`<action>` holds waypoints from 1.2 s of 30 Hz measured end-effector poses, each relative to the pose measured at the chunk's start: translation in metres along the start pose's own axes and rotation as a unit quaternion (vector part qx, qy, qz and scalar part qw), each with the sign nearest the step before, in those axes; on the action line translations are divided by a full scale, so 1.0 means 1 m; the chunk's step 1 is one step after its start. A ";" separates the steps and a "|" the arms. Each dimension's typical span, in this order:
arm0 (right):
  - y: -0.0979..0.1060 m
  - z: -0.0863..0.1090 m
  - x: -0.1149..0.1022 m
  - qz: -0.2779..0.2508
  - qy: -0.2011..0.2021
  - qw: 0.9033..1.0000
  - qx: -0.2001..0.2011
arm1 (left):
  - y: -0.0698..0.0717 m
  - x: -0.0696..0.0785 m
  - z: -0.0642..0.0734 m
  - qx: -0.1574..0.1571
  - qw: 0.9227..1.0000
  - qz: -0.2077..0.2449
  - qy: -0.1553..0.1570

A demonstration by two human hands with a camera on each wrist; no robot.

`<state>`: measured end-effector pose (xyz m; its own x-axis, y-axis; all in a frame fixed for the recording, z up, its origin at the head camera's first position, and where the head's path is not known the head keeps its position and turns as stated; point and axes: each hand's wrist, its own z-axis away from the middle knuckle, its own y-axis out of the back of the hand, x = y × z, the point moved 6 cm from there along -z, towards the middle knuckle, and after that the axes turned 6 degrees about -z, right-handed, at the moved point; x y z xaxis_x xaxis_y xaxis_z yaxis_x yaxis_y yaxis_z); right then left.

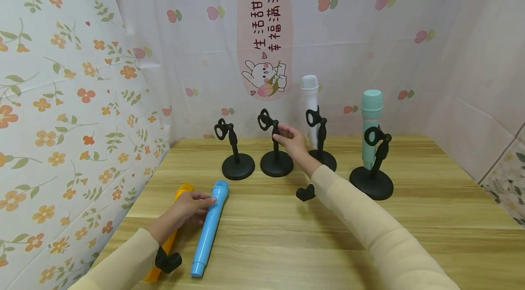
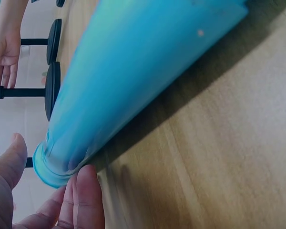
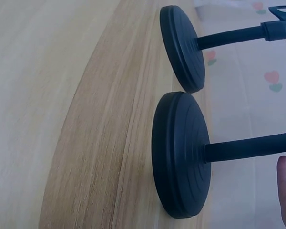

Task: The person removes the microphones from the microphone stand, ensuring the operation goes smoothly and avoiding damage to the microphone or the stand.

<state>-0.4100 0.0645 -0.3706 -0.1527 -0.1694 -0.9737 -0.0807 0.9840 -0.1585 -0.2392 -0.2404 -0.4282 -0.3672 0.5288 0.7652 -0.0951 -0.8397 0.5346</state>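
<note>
My left hand is at the upper part of a light blue microphone lying on the table. The left wrist view shows the fingers right at its head end, with the thumb spread apart from it. An orange microphone lies partly hidden beneath that hand. My right hand reaches to the second black microphone stand from the left, fingertips right at its post below the ring clip. In the right wrist view, a finger shows beside the post, loosely extended.
Another black stand with a bare clip stands at left. On the right, a white microphone is at the third stand and a mint green microphone is at the fourth. A patterned curtain hangs behind the table.
</note>
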 end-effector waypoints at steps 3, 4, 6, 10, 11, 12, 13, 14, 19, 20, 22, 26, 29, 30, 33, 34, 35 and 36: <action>0.001 0.002 -0.001 -0.002 0.002 1.000 -0.007 | 0.003 0.002 0.001 0.000 1.000 0.004 -0.004; 0.001 0.003 -0.001 0.001 0.003 1.000 -0.007 | 0.003 0.002 0.001 -0.001 1.000 0.005 -0.006; 0.002 0.005 -0.002 0.007 0.003 1.000 -0.009 | 0.005 0.004 0.003 -0.006 1.000 0.007 -0.011; 0.005 0.009 -0.005 0.018 0.008 1.000 -0.011 | 0.010 0.010 0.003 -0.013 1.000 0.020 -0.017; 0.005 0.010 -0.005 0.017 0.010 1.000 -0.013 | 0.011 0.011 0.003 -0.014 0.999 0.024 -0.019; 0.006 0.011 -0.006 0.020 0.012 1.000 -0.015 | 0.012 0.013 0.003 -0.013 0.999 0.026 -0.021; 0.007 0.011 -0.006 0.019 0.014 1.000 -0.017 | 0.013 0.015 0.003 -0.013 0.999 0.029 -0.022; 0.008 0.012 -0.006 0.020 0.015 1.000 -0.018 | 0.015 0.017 0.004 -0.014 0.999 0.027 -0.025; 0.012 0.017 -0.006 0.027 0.012 0.999 -0.022 | 0.018 0.026 0.003 -0.018 0.998 0.031 -0.043; 0.013 0.018 -0.006 0.026 0.012 0.999 -0.023 | 0.019 0.029 0.004 -0.018 0.998 0.032 -0.047; 0.014 0.021 -0.008 0.023 0.012 0.999 -0.025 | 0.019 0.033 0.003 -0.018 0.998 0.038 -0.054; 0.017 0.027 -0.012 0.015 0.008 0.999 -0.032 | 0.019 0.043 0.003 -0.018 0.997 0.039 -0.065; 0.021 0.032 -0.014 0.022 0.003 0.999 -0.033 | 0.018 0.050 0.002 -0.016 0.997 0.035 -0.070; 0.022 0.033 -0.015 0.024 0.002 0.999 -0.033 | 0.017 0.052 0.002 -0.017 0.997 0.035 -0.074; 0.028 0.036 -0.017 0.028 0.004 0.999 -0.027 | 0.014 0.060 0.002 -0.022 0.995 0.042 -0.082; 0.030 0.036 -0.017 0.027 0.004 0.999 -0.026 | 0.013 0.063 0.002 -0.023 0.995 0.045 -0.084; 0.032 0.037 -0.017 0.025 0.004 0.999 -0.025 | 0.011 0.065 0.002 -0.024 0.995 0.048 -0.085; 0.035 0.038 -0.017 0.024 0.004 0.999 -0.024 | 0.010 0.068 0.002 -0.027 0.995 0.051 -0.086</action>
<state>-0.3731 0.1034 -0.3660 -0.1645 -0.1229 -0.9787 -0.1194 0.9874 -0.1039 -0.2628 -0.2127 -0.3702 -0.2135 0.4499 0.8672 -0.1163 -0.8930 0.4347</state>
